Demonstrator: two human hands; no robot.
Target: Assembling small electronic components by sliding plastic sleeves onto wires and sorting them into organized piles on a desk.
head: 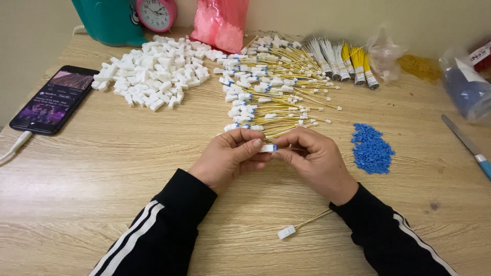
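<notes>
The left hand [230, 156] and the right hand [314, 158] meet over the wooden table [102, 179], fingertips almost touching. Between them sits a small white plug [267, 148] with a blue tip: the left thumb and forefinger are closed on its white end, and the right thumb and forefinger are pinched shut at its blue end, where a thin yellow wire seems to run under the right fingers (the hand hides most of it).

Just beyond the fingertips lies a heap of yellow wires [271, 87] with white-and-blue ends. Farther off past the left fingers is a pile of white caps [153, 74], and beyond that a phone [53, 99] with its screen lit. To the outer side of the right fingers, near but apart, is a small mound of blue clips [372, 148]. Behind the right wrist, nearer the person, one loose wire with a white plug [294, 229] lies alone on the wood.
</notes>
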